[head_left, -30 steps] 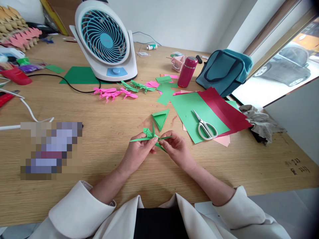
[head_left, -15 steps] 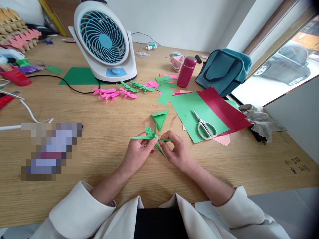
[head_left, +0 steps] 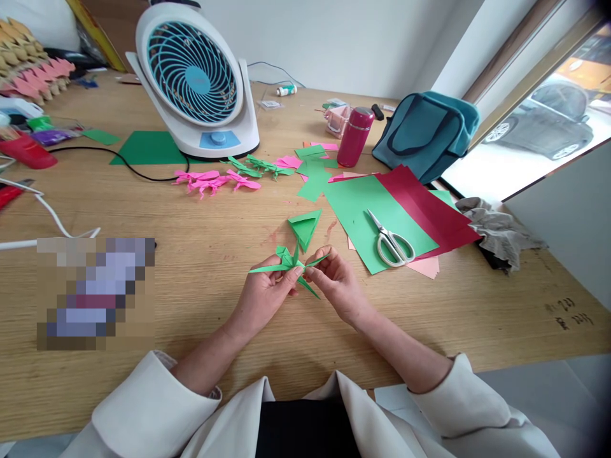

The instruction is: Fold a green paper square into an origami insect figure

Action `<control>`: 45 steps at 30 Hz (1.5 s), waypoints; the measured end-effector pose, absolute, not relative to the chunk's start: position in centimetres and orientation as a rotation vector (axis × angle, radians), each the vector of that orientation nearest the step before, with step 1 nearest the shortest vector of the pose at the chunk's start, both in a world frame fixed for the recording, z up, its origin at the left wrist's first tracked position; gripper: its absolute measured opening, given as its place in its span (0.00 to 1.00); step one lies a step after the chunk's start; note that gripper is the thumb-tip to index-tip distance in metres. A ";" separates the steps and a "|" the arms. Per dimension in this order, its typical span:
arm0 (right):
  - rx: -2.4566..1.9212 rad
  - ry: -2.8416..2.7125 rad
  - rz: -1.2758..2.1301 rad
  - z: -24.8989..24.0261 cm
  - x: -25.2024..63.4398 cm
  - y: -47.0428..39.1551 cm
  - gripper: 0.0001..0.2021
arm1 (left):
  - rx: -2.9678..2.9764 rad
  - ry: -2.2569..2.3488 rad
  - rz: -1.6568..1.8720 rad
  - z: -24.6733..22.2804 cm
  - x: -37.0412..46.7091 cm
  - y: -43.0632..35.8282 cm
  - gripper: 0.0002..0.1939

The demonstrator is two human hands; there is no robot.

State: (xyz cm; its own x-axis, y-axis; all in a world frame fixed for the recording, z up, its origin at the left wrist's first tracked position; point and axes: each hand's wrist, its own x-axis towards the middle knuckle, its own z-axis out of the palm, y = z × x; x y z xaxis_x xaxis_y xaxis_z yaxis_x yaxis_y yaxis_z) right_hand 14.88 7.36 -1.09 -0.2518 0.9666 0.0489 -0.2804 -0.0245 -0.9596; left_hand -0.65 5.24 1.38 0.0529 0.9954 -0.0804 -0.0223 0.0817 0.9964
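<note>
A green folded paper figure (head_left: 286, 258) with several thin pointed arms is held over the table between my two hands. My left hand (head_left: 267, 291) pinches its body from the left, thumb on top. The fingers of my right hand (head_left: 337, 284) are closed on a narrow strip at its right side. One point sticks out down and to the right, between the hands. Just beyond lies a green folded triangle (head_left: 305, 230), apart from the figure.
White-handled scissors (head_left: 392, 245) rest on a green sheet (head_left: 351, 216) over red sheets (head_left: 429, 216). Behind are pink figures (head_left: 205, 180), green figures (head_left: 258, 165), a fan (head_left: 198, 79), a bottle (head_left: 355, 137) and a teal bag (head_left: 427, 133). A blurred item (head_left: 98, 289) lies left.
The strip in my right fingers now slants up to the right instead of lying level, and my right fingers have tilted upward slightly. My left hand keeps its hold. The view has shifted a little.
</note>
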 end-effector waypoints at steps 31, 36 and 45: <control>-0.959 -1.179 1.522 -0.3 14.5 6.8 0.21 | 1.117 1.272 1.116 0.1 -1.1 6.2 0.20; -0.988 -1.198 1.488 -0.3 14.4 6.7 0.20 | 1.168 1.274 1.120 -0.5 -1.1 6.2 0.19; -1.008 -1.124 1.574 -0.7 14.6 7.0 0.20 | 1.200 1.298 1.040 -0.7 -1.0 6.3 0.19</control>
